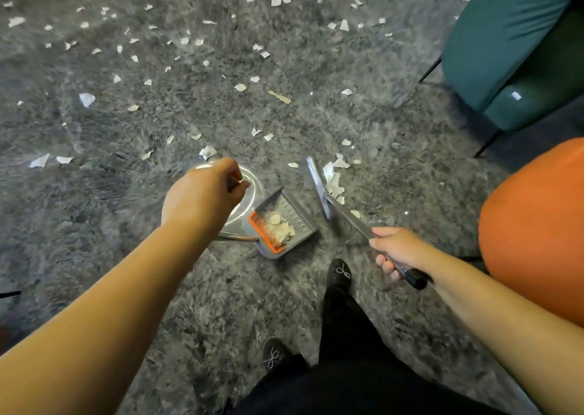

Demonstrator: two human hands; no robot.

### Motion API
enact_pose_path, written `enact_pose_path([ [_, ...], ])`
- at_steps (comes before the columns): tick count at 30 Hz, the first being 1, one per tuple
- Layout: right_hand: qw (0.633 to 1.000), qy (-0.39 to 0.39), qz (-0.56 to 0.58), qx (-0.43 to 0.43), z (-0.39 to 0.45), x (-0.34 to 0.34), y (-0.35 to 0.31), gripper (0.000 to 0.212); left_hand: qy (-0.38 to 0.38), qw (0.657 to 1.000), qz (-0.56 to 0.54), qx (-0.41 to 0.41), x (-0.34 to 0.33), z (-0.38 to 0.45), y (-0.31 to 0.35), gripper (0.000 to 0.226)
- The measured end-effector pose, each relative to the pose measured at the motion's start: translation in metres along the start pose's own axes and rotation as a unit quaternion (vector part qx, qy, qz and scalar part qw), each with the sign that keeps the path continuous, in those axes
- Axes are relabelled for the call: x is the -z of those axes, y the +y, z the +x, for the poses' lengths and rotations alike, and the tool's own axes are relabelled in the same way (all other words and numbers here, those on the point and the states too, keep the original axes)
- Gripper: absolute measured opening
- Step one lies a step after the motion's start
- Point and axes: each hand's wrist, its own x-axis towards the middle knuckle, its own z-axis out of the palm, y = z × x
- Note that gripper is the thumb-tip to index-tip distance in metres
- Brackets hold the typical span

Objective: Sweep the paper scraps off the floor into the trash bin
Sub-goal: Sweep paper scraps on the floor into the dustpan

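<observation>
Several white paper scraps lie scattered over the grey shaggy carpet. My left hand grips the top of the dustpan's handle. The grey dustpan with an orange comb stands on the carpet and holds a heap of scraps. A round silver trash bin lid shows beneath my left hand, mostly hidden by it. My right hand grips the broom handle. The grey broom head rests on the carpet right of the dustpan, with a small pile of scraps against it.
A teal chair on thin black legs stands at the upper right. An orange rounded seat is close to my right arm. My black shoes and dark trousers are at the bottom centre.
</observation>
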Motion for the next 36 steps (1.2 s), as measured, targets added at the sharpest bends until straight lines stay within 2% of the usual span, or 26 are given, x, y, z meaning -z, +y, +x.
enact_pose_path([
  [3, 1.000, 0.014, 0.005, 0.003, 0.018, 0.034, -0.007, 0.049, -0.007, 1.000, 0.013, -0.016, -0.017, 0.032, 0.033, 0.019],
  [11, 0.999, 0.020, 0.019, -0.027, 0.070, 0.126, -0.040, 0.039, -0.032, 0.998, 0.033, -0.049, -0.057, 0.127, 0.110, 0.019],
  [17, 0.997, 0.023, -0.067, -0.035, 0.114, 0.171, -0.069, 0.056, -0.062, 0.995, 0.057, -0.047, -0.074, 0.201, 0.151, 0.016],
  [25, 0.981, -0.050, -0.188, -0.029, 0.127, 0.163, -0.109, 0.056, -0.051, 0.995, 0.078, -0.028, -0.073, 0.236, 0.152, 0.019],
  [31, 0.979, -0.118, -0.157, -0.050, 0.111, 0.149, -0.118, 0.054, -0.042, 0.995, 0.075, -0.044, -0.076, 0.234, 0.154, 0.018],
  [36, 0.981, -0.125, -0.136, -0.053, 0.093, 0.143, -0.109, 0.053, -0.034, 0.995, 0.076, -0.046, -0.076, 0.235, 0.149, 0.018],
])
